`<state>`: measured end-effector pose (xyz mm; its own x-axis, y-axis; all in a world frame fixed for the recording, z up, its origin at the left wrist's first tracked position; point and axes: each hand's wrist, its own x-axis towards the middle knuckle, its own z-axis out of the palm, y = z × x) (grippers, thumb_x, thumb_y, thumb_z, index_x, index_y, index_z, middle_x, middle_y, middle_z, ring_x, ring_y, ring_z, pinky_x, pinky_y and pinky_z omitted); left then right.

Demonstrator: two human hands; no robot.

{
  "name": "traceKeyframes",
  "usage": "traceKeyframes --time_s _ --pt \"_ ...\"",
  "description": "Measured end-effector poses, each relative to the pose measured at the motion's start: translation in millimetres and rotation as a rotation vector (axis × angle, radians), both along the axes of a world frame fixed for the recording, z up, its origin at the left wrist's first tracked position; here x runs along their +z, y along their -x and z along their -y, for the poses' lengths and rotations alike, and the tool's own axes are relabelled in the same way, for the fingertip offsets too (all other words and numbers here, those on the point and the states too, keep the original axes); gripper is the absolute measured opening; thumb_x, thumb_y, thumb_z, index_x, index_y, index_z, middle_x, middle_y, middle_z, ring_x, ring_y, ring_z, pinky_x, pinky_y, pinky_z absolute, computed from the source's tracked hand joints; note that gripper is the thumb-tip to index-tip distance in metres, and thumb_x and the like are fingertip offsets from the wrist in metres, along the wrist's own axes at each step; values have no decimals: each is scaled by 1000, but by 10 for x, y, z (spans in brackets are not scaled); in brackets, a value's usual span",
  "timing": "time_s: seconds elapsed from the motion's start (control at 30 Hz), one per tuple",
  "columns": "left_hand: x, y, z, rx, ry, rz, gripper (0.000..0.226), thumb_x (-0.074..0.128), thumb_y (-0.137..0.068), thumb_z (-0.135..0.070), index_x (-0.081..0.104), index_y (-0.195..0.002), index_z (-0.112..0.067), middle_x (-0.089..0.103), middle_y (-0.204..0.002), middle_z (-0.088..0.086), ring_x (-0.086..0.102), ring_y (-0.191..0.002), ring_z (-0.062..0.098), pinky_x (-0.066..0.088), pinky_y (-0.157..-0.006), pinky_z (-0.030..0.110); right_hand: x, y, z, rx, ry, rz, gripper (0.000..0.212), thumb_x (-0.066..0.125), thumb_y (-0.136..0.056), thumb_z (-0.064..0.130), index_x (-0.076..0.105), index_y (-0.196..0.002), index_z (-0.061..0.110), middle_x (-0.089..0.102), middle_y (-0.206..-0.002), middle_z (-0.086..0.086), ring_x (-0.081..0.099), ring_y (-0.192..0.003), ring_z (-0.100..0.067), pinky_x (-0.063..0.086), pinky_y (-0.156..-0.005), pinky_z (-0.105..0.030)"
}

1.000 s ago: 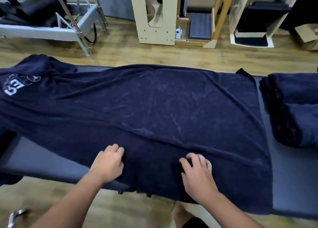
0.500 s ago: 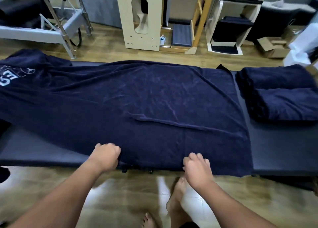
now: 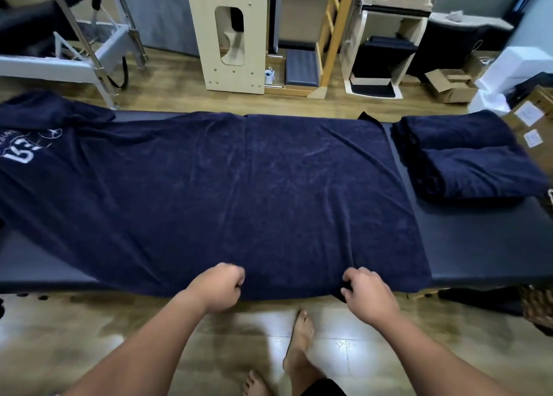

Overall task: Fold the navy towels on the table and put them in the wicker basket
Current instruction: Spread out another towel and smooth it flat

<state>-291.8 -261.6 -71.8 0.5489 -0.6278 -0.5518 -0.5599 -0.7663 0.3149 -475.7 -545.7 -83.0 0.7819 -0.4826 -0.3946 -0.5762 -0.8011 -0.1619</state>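
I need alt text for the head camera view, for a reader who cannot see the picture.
Two bare hands, left hand and right hand, grip the near edge of a large navy towel spread flat over a dark padded table. More navy towels lie piled at the table's right end, and wooden exercise equipment stands behind.

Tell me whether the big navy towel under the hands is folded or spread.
Spread. The big navy towel lies flat in one layer along the table, while both hands grip its near edge.
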Motion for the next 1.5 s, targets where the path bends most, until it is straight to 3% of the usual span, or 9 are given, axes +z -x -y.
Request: traceKeyframes --time_s 0.13,0.3,0.53,0.7,0.83,0.97,1.13,1.37,1.5 --pt "-1 -27 293 -104 -48 172 60 50 -94 -22 33 -149 -38 24 -152 4 28 -140 30 38 -106 49 91 -2 220 -259 82 55 30 54 -89 9 47 -115 21 41 -120 -3 56 -90 -29 45 -73 -36" --pt "-20 -1 663 -181 -218 150 84 52 -96 -33 -4 -153 -56 -25 -165 5 -10 -151 46 15 -115 70 42 101 566 -397 174 -49 20 51 -89 2 42 -96 19 41 -106 -2 50 -72 -25 39 -63 -35" --pt "6 -188 1188 -264 -222 100 88 62 -86 -47 4 -151 -59 -26 -165 8 -22 -151 40 5 -114 72 41 222 846 -205 287 -143 21 56 -86 6 43 -88 22 51 -95 5 58 -91 -20 39 -69 -32" --pt "2 -327 1605 -236 -86 248 53 55 -92 -44 35 -140 -34 13 -162 11 17 -144 32 27 -111 65 81 207 1084 -320 71 -69 12 54 -83 27 53 -93 21 55 -98 2 59 -98 -26 52 -80 -38" --pt "-12 -588 2038 -140 -105 223 77 56 -92 -48 10 -154 -45 -9 -166 8 -2 -150 39 16 -111 73 48 -154 1188 -278 124 80 45 55 -92 52 56 -130 27 51 -132 2 46 -122 -25 47 -96 -41" --pt "-74 -1004 2405 -29 -191 128 85 50 -90 -55 -8 -153 -55 -27 -165 4 -22 -150 44 4 -111 78 -45 -598 1386 -151 25 33 62 45 -99 56 29 -154 34 14 -166 1 11 -151 -27 28 -118 -50" --pt "-112 -1634 2916 83 -93 198 71 32 -93 -73 -6 -151 -59 -19 -167 5 -19 -152 40 4 -112 77 -126 -1244 1773 -161 -6 24 74 45 -100 55 7 -159 33 -11 -168 -2 -12 -154 -31 8 -121 -61" --pt "30 -2309 3623 107 -344 38 126 80 -68 -59 -25 -137 -71 -40 -158 12 -17 -144 60 19 -108 79 -161 -2414 2484 83 -49 19 99 62 -83 66 0 -157 42 -28 -164 -3 -27 -150 -32 -2 -120 -62" --pt "-1 -2337 3752 106 -373 12 133 84 -69 -51 -30 -134 -71 -43 -154 18 -16 -142 64 26 -107 77 -178 -3083 2874 41 -28 95 87 53 -89 67 10 -158 36 -15 -168 -6 -16 -153 -32 4 -120 -64"
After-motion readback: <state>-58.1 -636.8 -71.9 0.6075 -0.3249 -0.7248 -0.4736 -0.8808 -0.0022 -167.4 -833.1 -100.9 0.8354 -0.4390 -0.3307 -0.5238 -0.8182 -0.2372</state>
